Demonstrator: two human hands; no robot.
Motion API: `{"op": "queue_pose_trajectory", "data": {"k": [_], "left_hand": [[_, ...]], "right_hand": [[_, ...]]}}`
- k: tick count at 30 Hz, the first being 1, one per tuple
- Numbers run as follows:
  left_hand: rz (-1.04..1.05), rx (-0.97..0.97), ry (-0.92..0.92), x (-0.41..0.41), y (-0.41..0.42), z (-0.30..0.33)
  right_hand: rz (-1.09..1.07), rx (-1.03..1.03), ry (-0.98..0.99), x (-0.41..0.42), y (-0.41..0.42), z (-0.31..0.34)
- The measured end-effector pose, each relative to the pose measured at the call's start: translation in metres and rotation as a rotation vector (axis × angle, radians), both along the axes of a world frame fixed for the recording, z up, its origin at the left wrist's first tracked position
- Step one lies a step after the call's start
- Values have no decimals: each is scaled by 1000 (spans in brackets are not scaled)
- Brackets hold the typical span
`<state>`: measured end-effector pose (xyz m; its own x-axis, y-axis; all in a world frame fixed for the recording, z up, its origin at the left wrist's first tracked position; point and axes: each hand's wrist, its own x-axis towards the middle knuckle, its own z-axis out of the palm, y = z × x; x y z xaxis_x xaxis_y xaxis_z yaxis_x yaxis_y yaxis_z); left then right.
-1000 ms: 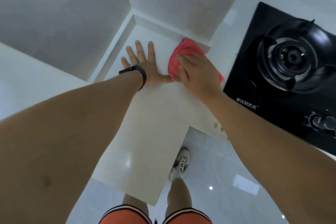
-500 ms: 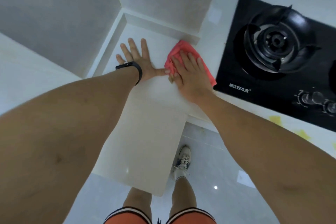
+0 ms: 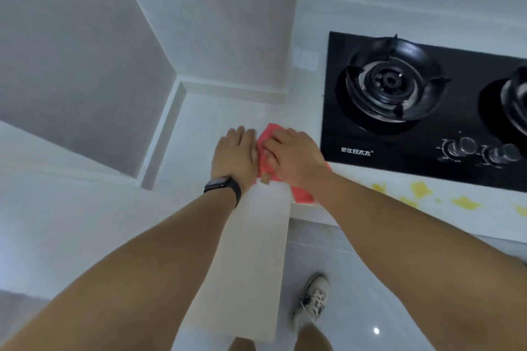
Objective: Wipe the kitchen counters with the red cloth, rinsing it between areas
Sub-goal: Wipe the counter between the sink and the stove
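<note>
- Both hands and the crumpled red cloth have slid back from the corner toward the white tabletop edge.
- Right hand presses the cloth flat; left hand rests open alongside.
- Wiping step; next, probably the yellow-stained strip by the black glass hob.

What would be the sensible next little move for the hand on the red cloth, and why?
Probably sliding the red cloth rightward along the counter's front strip. The right hand presses the cloth flat near the counter's front edge, the left hand rests on the counter beside it, and yellow bits lie just to the right, in front of the black stove, not yet wiped.
</note>
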<state>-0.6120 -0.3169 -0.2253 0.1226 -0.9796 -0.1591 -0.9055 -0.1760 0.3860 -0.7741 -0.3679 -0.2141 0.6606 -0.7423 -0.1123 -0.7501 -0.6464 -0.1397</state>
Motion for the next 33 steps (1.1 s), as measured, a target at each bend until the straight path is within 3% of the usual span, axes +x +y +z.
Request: {"op": "queue_pose_trajectory", "data": {"k": [4,20,27,33], "left_hand": [[29,-12,-115,-7,13,-29],[57,-127,-97,-11,15,-35],[27,-84,-229,-26,22,-21],[9,-67,-64,-81,1,-7]], "right_hand": [[-32,-4,-141,-4,-1,-26],[14,33,-63,-34,25,-35],[20,95,-22,-79,53,-29],[97,96,0,-117,48,-31]]}}
